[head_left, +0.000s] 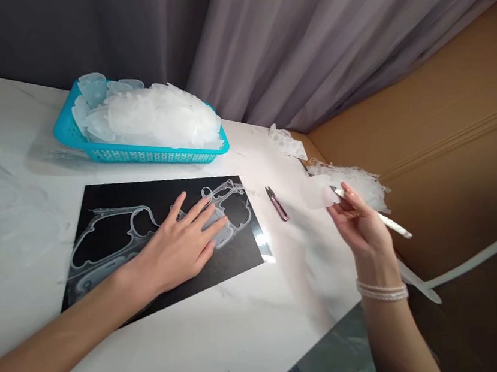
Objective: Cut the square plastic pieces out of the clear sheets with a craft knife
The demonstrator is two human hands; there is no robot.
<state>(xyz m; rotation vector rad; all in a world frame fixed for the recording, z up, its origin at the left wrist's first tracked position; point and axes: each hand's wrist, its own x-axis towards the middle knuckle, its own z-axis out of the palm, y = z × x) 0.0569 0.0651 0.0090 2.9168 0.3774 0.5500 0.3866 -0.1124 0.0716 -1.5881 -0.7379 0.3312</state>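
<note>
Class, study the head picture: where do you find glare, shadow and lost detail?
In the head view, bright glare at the right edge of the black sheet; in the head view, soft shadows on the white table, below the small snips; in the head view, the heap of white pieces looks washed out, its outlines merging mid-heap.

No readable text, labels or numbers anywhere.

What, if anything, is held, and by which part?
Right hand: a slim silver metal tool, gripped near its dark pointed end; whether it also pinches translucent white film is unclear. Left hand: nothing gripped, fingers spread.
</note>
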